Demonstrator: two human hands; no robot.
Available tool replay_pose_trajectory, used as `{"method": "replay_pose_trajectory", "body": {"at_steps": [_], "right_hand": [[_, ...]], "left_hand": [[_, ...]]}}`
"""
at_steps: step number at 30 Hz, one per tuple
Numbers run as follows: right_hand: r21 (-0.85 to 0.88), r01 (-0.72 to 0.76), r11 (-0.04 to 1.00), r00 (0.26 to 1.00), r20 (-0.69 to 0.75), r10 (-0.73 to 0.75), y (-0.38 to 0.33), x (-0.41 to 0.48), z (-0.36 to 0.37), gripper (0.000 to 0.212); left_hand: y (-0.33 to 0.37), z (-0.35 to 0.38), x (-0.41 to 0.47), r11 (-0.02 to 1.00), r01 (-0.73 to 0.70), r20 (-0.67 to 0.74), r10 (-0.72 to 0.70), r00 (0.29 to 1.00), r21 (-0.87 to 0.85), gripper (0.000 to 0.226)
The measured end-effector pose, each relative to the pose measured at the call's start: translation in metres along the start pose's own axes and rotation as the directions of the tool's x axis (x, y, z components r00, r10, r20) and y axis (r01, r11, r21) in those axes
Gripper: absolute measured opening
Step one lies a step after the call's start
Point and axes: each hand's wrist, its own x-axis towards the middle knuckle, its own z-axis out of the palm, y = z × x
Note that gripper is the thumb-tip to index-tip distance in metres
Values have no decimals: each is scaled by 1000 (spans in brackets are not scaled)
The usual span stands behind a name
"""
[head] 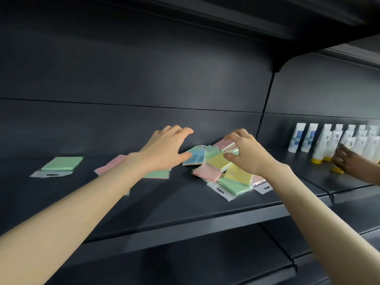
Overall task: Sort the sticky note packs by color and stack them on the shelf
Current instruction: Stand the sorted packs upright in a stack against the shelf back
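Bare forearms [61, 212] run up from the bottom corners to a dark shelf [185, 204], where a loose pile of sticky note packs [221, 167] lies between the two hands. The right hand [246, 155] arches over the pile with its fingers curled. Its thumb rests on a yellow pack [218, 161], and its fingertips come down by a pink pack [223, 144] at the back. Whether it actually grips a pack cannot be told. The left hand [166, 147] hovers with fingers spread and relaxed, its thumb tip touching a blue pack [194, 158] at the pile's left edge.

Lower in the pile, another pink pack [206, 173], a second yellow pack [238, 174] and a green pack [234, 186] overlap. Left of the pile, a green pack [158, 174] shows under the left wrist. A pink pack [110, 167] lies partly behind the forearm, and a lone green pack [62, 163] lies well apart at the far left.

On the next shelf section to the right stand white tubes [308, 138]. Another person's hand [347, 161] is among those with yellow caps [317, 160].
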Motion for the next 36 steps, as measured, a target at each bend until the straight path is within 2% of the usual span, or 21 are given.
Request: {"method": "replay_pose_trajectory", "body": {"at_steps": [8, 24, 30, 36], "right_hand": [[-21, -30, 999, 999, 31, 31, 61, 44, 13, 49], [39, -77, 996, 979, 195, 68, 149, 143, 76, 52], [84, -30, 996, 974, 227, 11, 169, 175, 85, 48], [168, -40, 985, 952, 307, -14, 193, 198, 92, 51]], "left_hand": [[0, 42, 64, 999, 16, 77, -13, 997, -46, 56], [-29, 137, 172, 963, 114, 300, -36, 953, -245, 59], [-24, 158, 192, 926, 221, 337, -112, 935, -305, 61], [-6, 178, 205, 885, 357, 340, -250, 906, -299, 67]]}}
